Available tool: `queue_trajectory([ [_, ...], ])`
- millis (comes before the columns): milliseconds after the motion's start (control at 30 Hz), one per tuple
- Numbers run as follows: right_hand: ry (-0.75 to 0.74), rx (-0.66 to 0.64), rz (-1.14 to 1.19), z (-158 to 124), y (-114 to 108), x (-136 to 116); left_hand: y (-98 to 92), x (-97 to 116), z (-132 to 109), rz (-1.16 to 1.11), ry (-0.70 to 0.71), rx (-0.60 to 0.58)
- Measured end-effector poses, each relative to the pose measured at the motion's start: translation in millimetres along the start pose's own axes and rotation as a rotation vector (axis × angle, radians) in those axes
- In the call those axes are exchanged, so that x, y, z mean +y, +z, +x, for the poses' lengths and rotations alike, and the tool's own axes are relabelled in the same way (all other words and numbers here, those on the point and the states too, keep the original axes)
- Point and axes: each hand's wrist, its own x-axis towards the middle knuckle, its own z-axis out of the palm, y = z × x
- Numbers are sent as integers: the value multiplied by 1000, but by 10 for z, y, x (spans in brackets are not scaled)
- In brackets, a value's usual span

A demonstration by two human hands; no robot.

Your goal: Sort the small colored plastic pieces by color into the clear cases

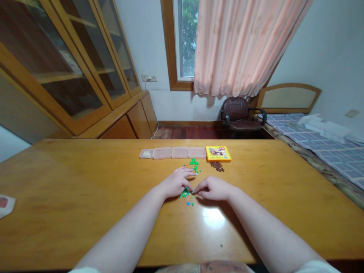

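Small green and blue building bricks (184, 194) lie in a mixed pile near the middle of the table. Over this pile is my left hand (178, 182), its fingers apart and some fingertips down among the bricks. My right hand (214, 188) rests just right of the pile, its index finger stretched to the small pieces and its thumb a little apart from it. Fingers partly hide the pieces between the hands. Beyond my left fingertips lies a heap of green bricks (194, 162). A blue brick (188, 204) and a green brick (193, 204) lie nearer to me.
A row of clear plastic trays (180, 152) stands at the far side of the wooden table (113, 182), the leftmost holding pale pieces. Beside them is a yellow box (218, 154), with brown bricks (217, 167) heaped before it. A white-edged object (7, 206) sits far left.
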Motion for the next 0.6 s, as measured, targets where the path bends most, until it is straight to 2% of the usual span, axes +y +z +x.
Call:
queue_trajectory([
  [333, 7, -8, -22, -1, -22, 7, 2, -17, -8, 3, -46, 7],
  [600, 3, 11, -33, -4, -28, 13, -3, 10, -6, 2, -30, -6],
])
